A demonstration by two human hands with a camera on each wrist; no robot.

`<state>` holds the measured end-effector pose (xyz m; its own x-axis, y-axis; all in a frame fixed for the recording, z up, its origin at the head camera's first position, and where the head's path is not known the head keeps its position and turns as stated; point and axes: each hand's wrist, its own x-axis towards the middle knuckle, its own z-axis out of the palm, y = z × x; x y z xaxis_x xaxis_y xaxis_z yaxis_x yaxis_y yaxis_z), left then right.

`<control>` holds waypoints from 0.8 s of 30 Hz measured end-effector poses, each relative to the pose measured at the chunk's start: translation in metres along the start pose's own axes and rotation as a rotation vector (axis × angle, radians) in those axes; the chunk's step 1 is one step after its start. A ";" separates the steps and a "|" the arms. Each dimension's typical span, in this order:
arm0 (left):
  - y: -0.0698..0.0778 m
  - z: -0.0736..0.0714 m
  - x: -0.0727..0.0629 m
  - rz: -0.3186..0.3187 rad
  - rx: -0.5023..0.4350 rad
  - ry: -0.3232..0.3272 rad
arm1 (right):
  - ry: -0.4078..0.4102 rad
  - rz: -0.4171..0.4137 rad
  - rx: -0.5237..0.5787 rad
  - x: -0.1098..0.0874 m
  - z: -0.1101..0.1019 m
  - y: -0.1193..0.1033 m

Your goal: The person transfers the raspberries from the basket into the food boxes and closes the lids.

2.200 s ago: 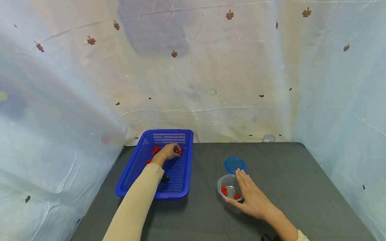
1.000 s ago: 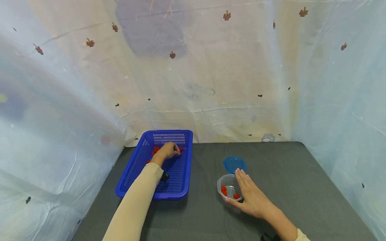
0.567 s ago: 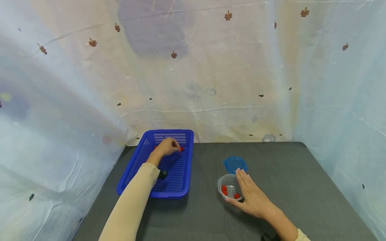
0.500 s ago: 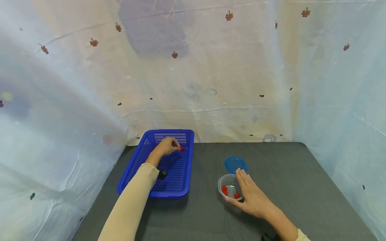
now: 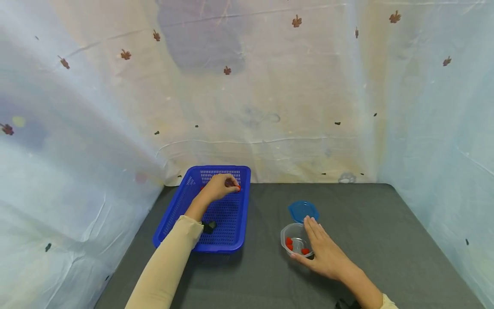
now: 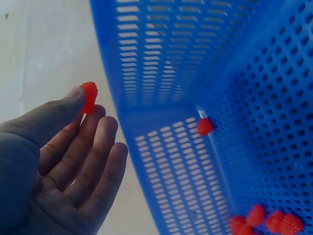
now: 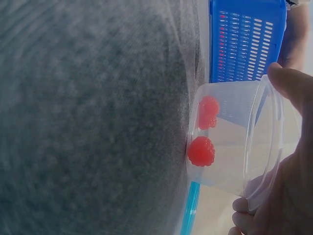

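Red berry (image 6: 90, 97) is pinched by the left hand (image 5: 218, 187) near the far right corner of the blue basket (image 5: 229, 214), while the right hand (image 5: 326, 253), thumb spread wide, touches the clear tub (image 7: 234, 144).

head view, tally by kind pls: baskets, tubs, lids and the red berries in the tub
Blue basket: 1
Clear tub: 1
Blue lid: 1
Red berries in the tub: 3
Total: 6
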<state>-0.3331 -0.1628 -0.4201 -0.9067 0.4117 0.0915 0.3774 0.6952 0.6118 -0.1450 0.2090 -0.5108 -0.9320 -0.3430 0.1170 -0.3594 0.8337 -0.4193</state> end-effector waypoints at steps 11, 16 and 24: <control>0.022 0.009 -0.015 0.072 -0.009 0.042 | 0.003 -0.002 0.003 0.000 0.001 0.001; 0.032 0.016 -0.021 0.101 -0.016 0.036 | 0.004 0.001 0.000 0.000 0.001 0.000; 0.059 0.018 -0.030 0.155 -0.029 0.013 | 0.009 0.003 -0.007 0.000 0.002 -0.001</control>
<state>-0.2797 -0.1233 -0.4009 -0.8405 0.5048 0.1967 0.5076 0.6068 0.6117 -0.1449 0.2070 -0.5123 -0.9334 -0.3369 0.1235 -0.3571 0.8376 -0.4134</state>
